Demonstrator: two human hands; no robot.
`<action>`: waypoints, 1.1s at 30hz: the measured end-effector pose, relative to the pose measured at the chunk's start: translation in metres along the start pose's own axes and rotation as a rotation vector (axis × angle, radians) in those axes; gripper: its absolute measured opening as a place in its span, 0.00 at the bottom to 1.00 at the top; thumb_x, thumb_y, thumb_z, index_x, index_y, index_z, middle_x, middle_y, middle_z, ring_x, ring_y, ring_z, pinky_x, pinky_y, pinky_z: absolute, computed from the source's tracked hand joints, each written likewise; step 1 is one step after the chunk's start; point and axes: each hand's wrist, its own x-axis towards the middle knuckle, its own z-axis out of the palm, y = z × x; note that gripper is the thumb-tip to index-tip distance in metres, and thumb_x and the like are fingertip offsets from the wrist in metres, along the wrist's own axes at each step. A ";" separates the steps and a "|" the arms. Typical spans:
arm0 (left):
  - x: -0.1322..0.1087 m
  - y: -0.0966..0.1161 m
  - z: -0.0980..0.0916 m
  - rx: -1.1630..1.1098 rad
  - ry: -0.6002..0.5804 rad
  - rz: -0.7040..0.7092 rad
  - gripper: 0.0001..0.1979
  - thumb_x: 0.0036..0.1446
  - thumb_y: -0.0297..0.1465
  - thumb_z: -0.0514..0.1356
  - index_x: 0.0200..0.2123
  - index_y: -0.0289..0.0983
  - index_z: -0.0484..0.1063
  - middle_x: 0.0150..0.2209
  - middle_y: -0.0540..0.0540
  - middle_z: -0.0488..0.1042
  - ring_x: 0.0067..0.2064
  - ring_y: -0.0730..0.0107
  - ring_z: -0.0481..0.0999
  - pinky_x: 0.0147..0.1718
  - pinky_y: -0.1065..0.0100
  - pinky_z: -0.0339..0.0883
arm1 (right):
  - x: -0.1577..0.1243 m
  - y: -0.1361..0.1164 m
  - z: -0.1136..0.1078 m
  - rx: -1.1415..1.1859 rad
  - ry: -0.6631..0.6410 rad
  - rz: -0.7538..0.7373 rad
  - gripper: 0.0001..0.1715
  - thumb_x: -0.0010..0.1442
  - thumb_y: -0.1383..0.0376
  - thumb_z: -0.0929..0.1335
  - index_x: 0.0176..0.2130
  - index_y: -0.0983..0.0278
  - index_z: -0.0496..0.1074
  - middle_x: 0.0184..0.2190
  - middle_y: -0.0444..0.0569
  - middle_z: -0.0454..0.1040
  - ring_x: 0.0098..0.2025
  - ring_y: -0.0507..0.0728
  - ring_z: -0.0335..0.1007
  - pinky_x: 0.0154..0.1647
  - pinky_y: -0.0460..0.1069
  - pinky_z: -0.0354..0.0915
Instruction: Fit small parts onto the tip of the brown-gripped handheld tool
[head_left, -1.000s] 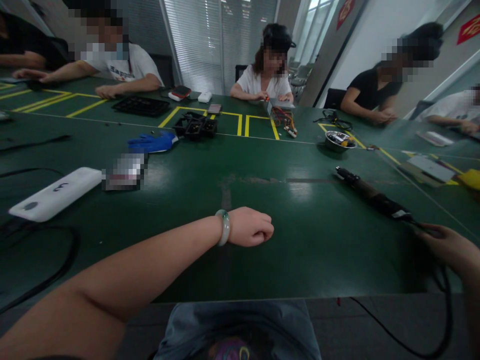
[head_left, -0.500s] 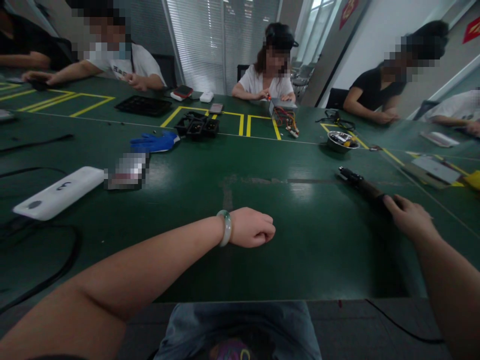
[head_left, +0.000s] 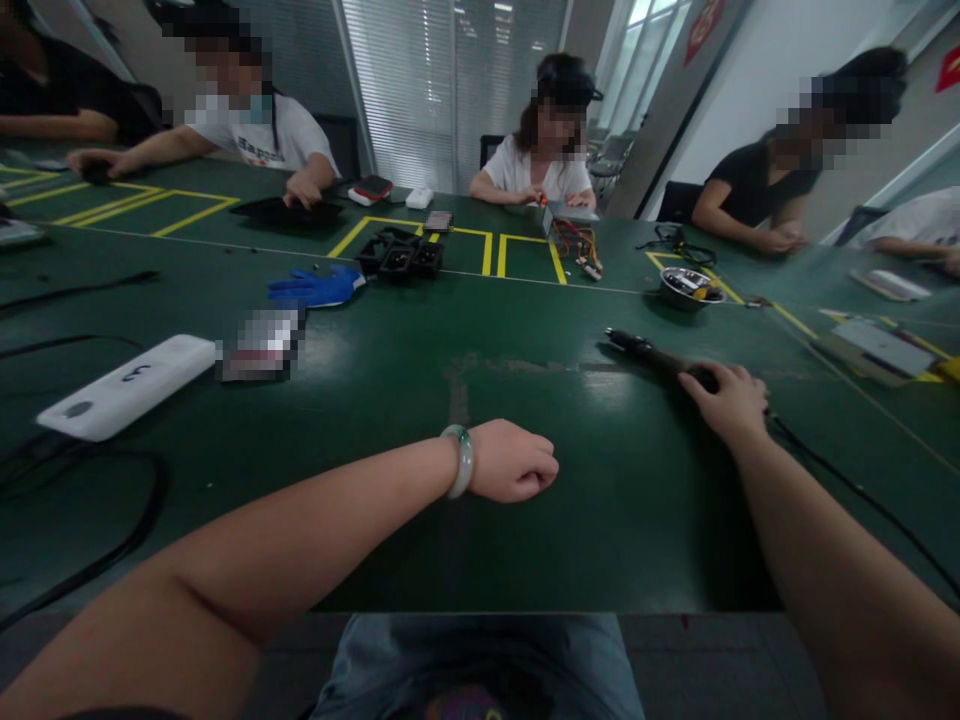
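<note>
Here, I see a blue glove (head_left: 319,287) and white box (head_left: 131,388) at left, a metal bowl (head_left: 682,301) upper right, my left hand (head_left: 513,461) clenched mid-frame, and my outstretched right hand (head_left: 731,402) grasping the black tool (head_left: 630,341) right of centre.

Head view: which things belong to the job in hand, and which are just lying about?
In hand:
black corded tool, held by the right hand

Apparently just lying about, touched by neither of the wearer's hands:
white numbered device
blue glove
black parts
metal bowl
</note>
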 end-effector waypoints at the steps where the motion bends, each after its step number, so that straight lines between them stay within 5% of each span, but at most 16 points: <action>1: 0.000 0.000 0.000 0.007 0.008 0.007 0.06 0.57 0.28 0.54 0.32 0.40 0.71 0.35 0.51 0.72 0.33 0.73 0.70 0.29 0.70 0.62 | -0.004 -0.024 0.003 0.024 0.016 -0.093 0.29 0.60 0.45 0.63 0.54 0.56 0.69 0.51 0.57 0.65 0.53 0.68 0.54 0.50 0.59 0.52; 4: -0.001 0.000 -0.005 0.049 0.087 0.002 0.08 0.57 0.26 0.54 0.36 0.40 0.72 0.38 0.49 0.73 0.39 0.70 0.71 0.36 0.67 0.65 | -0.026 -0.102 0.009 0.111 -0.013 -0.366 0.27 0.60 0.47 0.63 0.54 0.55 0.69 0.48 0.52 0.66 0.50 0.65 0.56 0.51 0.58 0.54; 8: -0.002 0.001 -0.013 0.080 0.389 -0.166 0.14 0.58 0.25 0.53 0.46 0.40 0.70 0.50 0.44 0.71 0.52 0.62 0.69 0.51 0.58 0.63 | -0.071 -0.191 0.011 0.184 -0.089 -0.582 0.25 0.60 0.52 0.63 0.56 0.54 0.67 0.49 0.52 0.65 0.49 0.65 0.56 0.50 0.59 0.56; 11: -0.004 -0.003 -0.016 0.101 0.598 -0.324 0.20 0.59 0.26 0.52 0.55 0.38 0.63 0.58 0.42 0.65 0.61 0.59 0.61 0.60 0.51 0.56 | -0.104 -0.230 0.011 0.195 -0.171 -0.684 0.26 0.60 0.58 0.63 0.57 0.59 0.65 0.52 0.55 0.64 0.49 0.65 0.56 0.49 0.60 0.58; 13: -0.005 -0.009 -0.015 0.120 0.633 -0.419 0.22 0.62 0.30 0.50 0.59 0.36 0.59 0.61 0.40 0.61 0.64 0.59 0.57 0.62 0.52 0.53 | -0.119 -0.242 0.011 0.236 -0.195 -0.721 0.29 0.59 0.60 0.62 0.59 0.62 0.62 0.56 0.56 0.61 0.52 0.66 0.56 0.51 0.61 0.57; 17: -0.008 -0.020 -0.013 0.145 0.583 -0.499 0.23 0.66 0.37 0.47 0.62 0.34 0.55 0.63 0.39 0.59 0.66 0.60 0.54 0.63 0.55 0.52 | -0.128 -0.240 -0.001 0.402 -0.210 -0.762 0.37 0.58 0.62 0.63 0.64 0.64 0.53 0.60 0.56 0.56 0.59 0.63 0.53 0.59 0.60 0.54; 20: -0.008 -0.025 -0.012 0.175 0.559 -0.498 0.25 0.66 0.37 0.48 0.63 0.36 0.54 0.63 0.40 0.59 0.64 0.60 0.58 0.61 0.56 0.55 | -0.116 -0.217 -0.020 0.449 -0.183 -0.682 0.38 0.56 0.60 0.66 0.63 0.64 0.56 0.60 0.56 0.57 0.60 0.61 0.55 0.59 0.56 0.57; 26: -0.005 -0.029 -0.011 0.250 0.384 -0.482 0.27 0.62 0.39 0.55 0.62 0.41 0.57 0.57 0.43 0.68 0.56 0.59 0.68 0.53 0.57 0.61 | -0.088 -0.159 -0.039 0.183 -0.418 -0.344 0.18 0.55 0.51 0.69 0.40 0.61 0.74 0.37 0.49 0.73 0.35 0.56 0.69 0.36 0.51 0.65; 33: 0.001 -0.027 -0.010 0.305 0.320 -0.484 0.20 0.62 0.37 0.55 0.57 0.44 0.63 0.51 0.46 0.70 0.51 0.60 0.69 0.47 0.59 0.63 | -0.096 -0.158 -0.032 0.039 -0.502 -0.444 0.07 0.56 0.59 0.70 0.31 0.59 0.76 0.29 0.46 0.74 0.31 0.56 0.68 0.31 0.50 0.61</action>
